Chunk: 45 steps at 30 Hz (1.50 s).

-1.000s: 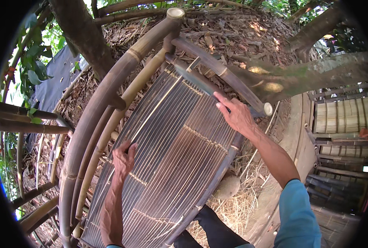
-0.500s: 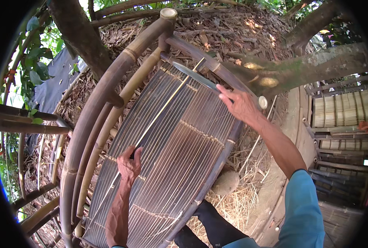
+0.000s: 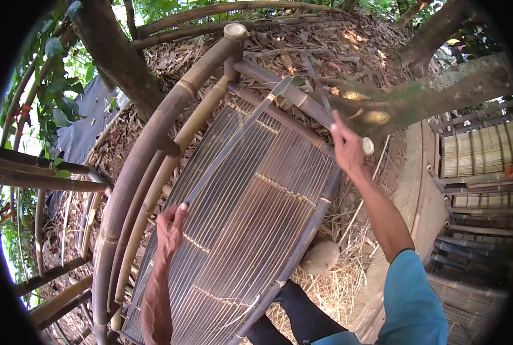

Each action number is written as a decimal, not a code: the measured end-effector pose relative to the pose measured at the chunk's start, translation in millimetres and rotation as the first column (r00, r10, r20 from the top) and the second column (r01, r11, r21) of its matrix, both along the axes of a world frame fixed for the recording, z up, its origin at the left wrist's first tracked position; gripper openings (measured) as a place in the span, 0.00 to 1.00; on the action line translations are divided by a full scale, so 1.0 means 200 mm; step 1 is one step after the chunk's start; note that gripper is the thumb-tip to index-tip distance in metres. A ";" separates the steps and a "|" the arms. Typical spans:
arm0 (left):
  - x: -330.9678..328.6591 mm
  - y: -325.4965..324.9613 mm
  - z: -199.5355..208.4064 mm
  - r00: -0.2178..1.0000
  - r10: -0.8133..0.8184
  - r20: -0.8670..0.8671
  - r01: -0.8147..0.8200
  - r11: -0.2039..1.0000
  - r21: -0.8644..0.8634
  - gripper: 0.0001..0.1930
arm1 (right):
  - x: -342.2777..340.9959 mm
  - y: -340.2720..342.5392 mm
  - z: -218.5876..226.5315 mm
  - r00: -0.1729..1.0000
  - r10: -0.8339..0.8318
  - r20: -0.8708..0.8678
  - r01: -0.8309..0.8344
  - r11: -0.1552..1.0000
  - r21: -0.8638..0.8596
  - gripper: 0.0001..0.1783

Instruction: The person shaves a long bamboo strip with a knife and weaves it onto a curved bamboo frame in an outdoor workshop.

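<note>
The left hand (image 3: 171,227) pinches the near end of a long, flat strip (image 3: 224,155) between the thumb and the bent fingers, so this grip is closed on it. The strip runs slantwise above the slatted seat of a bamboo bench (image 3: 250,230), away from the person, and its far end appears over the end rails of the bench. The right hand (image 3: 347,148) is curled around a knife (image 3: 314,72); the handle is mostly hidden, so I cannot tell exactly how each finger is placed. The blade is blurred and points away from the person, to the right of the far end of the strip, with a gap seen between them. A thick dark pole (image 3: 147,138) curves along the left side of the bench. On the other side, a round brownish thing (image 3: 321,257) is near the straw (image 3: 325,296), and a tree trunk (image 3: 440,98) is farther off.
</note>
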State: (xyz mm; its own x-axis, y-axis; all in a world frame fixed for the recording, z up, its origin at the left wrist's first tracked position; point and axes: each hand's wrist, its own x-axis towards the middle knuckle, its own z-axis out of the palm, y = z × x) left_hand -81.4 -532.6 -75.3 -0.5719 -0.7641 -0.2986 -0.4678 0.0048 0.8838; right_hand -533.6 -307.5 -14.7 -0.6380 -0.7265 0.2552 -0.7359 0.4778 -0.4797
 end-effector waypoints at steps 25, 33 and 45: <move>0.07 -0.09 0.38 0.994 -0.110 -0.023 0.109 0.900 0.423 0.31 | 0.07 -0.14 0.10 0.977 -0.125 -0.172 0.069 0.952 -0.299 0.31; 0.08 -0.02 0.32 0.989 -0.143 -0.039 0.146 0.899 0.413 0.30 | 0.19 -0.59 0.33 0.423 0.219 0.879 0.568 0.692 -0.446 0.18; 0.07 -0.01 0.31 0.988 -0.142 -0.059 0.153 0.944 0.292 0.30 | 0.19 -0.71 0.21 0.196 0.420 0.886 0.648 0.622 -0.438 0.15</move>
